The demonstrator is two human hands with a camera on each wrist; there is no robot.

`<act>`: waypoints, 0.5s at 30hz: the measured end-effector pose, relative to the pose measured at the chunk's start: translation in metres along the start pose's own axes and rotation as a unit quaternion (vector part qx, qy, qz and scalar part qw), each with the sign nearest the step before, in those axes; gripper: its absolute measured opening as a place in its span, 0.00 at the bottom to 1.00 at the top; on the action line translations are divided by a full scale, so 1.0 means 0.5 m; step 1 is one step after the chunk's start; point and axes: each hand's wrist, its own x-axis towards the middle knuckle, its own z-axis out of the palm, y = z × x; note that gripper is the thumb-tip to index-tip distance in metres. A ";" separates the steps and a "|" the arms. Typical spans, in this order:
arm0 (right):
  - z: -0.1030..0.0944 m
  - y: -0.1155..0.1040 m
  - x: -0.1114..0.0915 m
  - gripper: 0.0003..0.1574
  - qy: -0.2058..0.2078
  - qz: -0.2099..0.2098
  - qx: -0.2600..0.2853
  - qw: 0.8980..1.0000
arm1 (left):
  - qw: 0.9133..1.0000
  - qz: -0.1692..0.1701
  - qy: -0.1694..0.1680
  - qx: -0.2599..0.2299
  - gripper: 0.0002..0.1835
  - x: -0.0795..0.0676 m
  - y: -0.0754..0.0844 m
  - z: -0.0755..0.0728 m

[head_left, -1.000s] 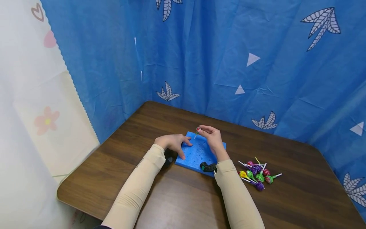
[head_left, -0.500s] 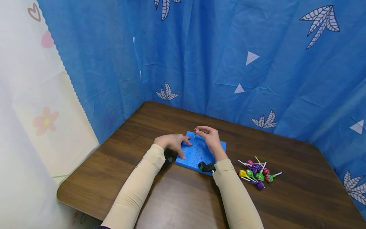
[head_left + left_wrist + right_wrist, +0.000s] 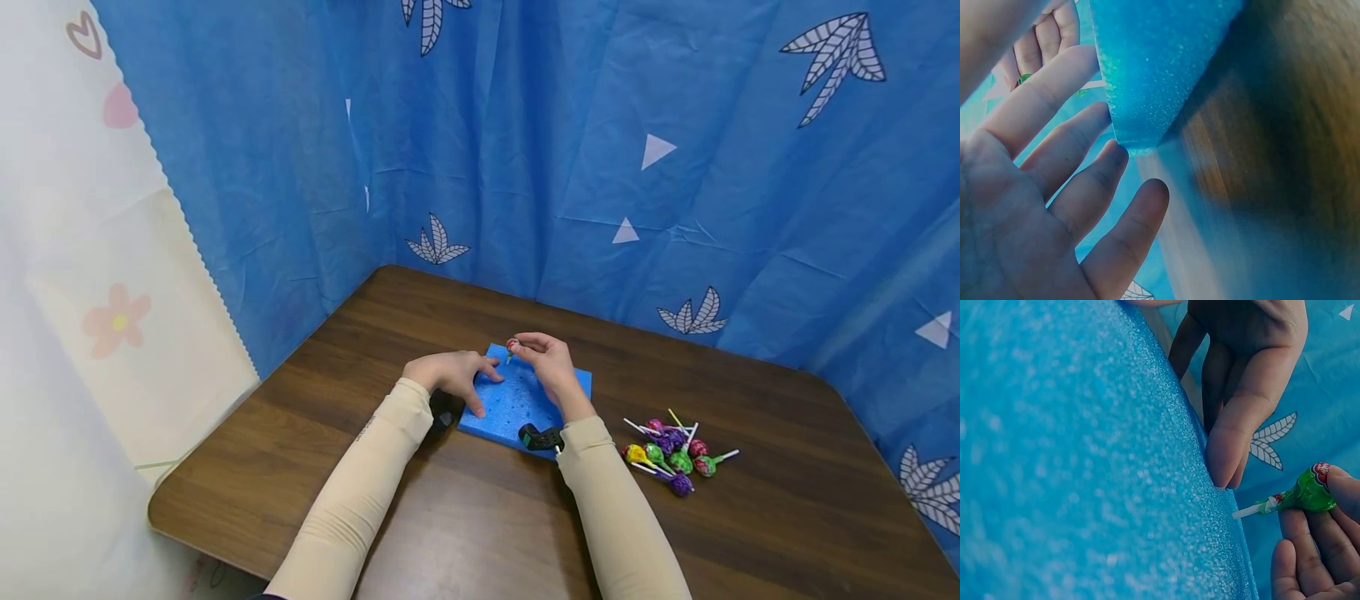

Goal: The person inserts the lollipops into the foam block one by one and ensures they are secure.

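In the head view, the left hand is resting on the left side of a flat, rectangular blue foam board, its fingers and thumb spread apart. The right hand is pinching a round lollipop in a green and red wrapper above the board's far left part, the stick pointing down. The board is lying on a brown wood-grain counter. A loose pile of lollipops in purple, green, yellow and red wrappers is lying to the right of the board, near the sleeved right forearm. A blue curtain with white leaf prints is hanging behind.

In the left wrist view, the left hand's fingers are standing apart, some tips touching the board's edge, while the little finger is reaching past its corner.

In the right wrist view, the right hand's thumb and fingers are clamping the wrapped head, and the white stick is meeting the board near its edge; whether the tip is sinking in cannot be told.
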 end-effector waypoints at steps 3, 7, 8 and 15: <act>-0.004 -0.001 -0.003 0.20 0.001 0.003 0.000 1.000 | 1.000 0.003 0.000 0.002 0.37 0.003 0.002 0.001; -0.009 -0.004 -0.006 0.21 0.001 0.007 -0.001 1.000 | 1.000 0.008 -0.002 0.008 0.37 0.007 0.004 0.002; -0.010 -0.004 -0.007 0.22 0.000 0.006 -0.005 1.000 | 1.000 0.008 -0.002 0.008 0.38 0.007 0.004 0.002; -0.023 -0.023 -0.015 0.27 0.003 -0.014 -0.021 1.000 | 1.000 0.002 0.002 0.007 0.37 0.005 -0.001 0.001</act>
